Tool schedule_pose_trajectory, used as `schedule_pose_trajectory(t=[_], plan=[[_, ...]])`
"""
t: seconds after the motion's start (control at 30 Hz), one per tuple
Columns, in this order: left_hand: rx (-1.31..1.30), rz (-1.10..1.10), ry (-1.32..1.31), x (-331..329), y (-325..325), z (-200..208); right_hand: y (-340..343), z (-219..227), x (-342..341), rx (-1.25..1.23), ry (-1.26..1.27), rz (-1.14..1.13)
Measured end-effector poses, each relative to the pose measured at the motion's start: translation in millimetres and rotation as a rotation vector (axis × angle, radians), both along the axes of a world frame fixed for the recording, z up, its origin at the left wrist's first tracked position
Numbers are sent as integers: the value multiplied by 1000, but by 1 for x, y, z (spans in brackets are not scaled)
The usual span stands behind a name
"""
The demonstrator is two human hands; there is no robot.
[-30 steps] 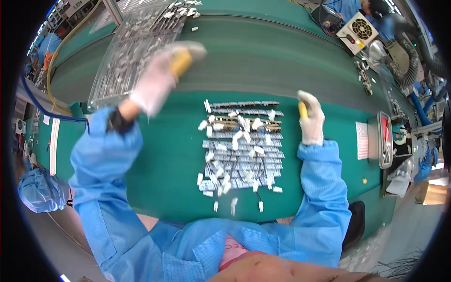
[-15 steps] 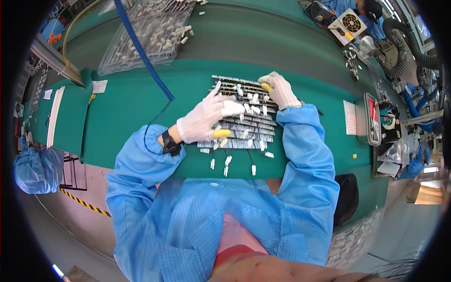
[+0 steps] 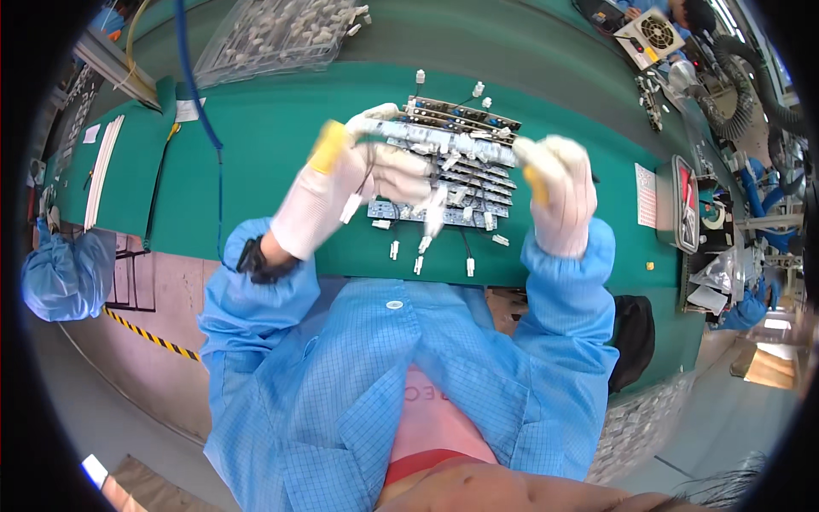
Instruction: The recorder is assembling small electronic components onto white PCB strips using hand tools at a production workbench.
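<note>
A long, narrow circuit board strip [image 3: 439, 139] with white leads and plugs is raised above the bench, slightly blurred. My left hand [image 3: 328, 189], in a white glove with a yellow fingertip cover, closes round its left end. At the other end, the gloved fingers of my right hand [image 3: 565, 192] pinch it, another yellow cover showing. Beneath and behind lies a row of similar circuit board strips [image 3: 482, 189], stacked close together. Their white plugs [image 3: 470, 266] hang on short dark wires toward me, and some stick out at the far side.
The strips lie on a green mat [image 3: 273, 171]. A blue coiled cord [image 3: 189, 85] hangs at the left. Beyond is a clear bag [image 3: 269, 43] of white connectors. To the right stand a metal box [image 3: 676, 205] and a printed sheet [image 3: 647, 194]. Another person's sleeve [image 3: 68, 273] shows far left.
Both hands have lifted one strip off the row, closing on its two ends. My right hand has moved right and toward me; the view has shifted slightly.
</note>
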State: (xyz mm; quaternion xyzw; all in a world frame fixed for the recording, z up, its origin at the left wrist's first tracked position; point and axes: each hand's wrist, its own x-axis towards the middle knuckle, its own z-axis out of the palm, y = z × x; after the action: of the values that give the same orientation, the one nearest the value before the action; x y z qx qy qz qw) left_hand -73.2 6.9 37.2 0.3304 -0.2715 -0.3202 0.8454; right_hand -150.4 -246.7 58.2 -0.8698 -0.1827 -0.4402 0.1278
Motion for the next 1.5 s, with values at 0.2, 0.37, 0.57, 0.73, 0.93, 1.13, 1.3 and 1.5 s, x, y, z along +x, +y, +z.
schedule_pose_trajectory(t=[0.2, 0.37, 0.57, 0.73, 0.93, 1.13, 1.3, 1.5], plan=[[151, 164, 24, -13, 2, -1, -1, -11, 1, 377, 142, 39], [457, 380, -352, -5, -2, 6, -24, 1, -7, 1017, 882, 119], [702, 553, -662, 16, 7, 7, -28, 4, 5, 1188, 830, 295], [720, 485, -670, 22, 9, 11, -39, -7, 7, 1228, 834, 315], [657, 525, -697, 27, 12, 10, -33, 8, 8, 1254, 784, 360], [644, 490, -589, 22, 17, 18, -33, 11, 0, 1247, 830, 244], [609, 576, -522, 20, 17, 12, -34, 11, 0, 1083, 814, 257], [560, 539, -476, 22, 20, 8, -31, 7, 0, 1118, 778, 346]])
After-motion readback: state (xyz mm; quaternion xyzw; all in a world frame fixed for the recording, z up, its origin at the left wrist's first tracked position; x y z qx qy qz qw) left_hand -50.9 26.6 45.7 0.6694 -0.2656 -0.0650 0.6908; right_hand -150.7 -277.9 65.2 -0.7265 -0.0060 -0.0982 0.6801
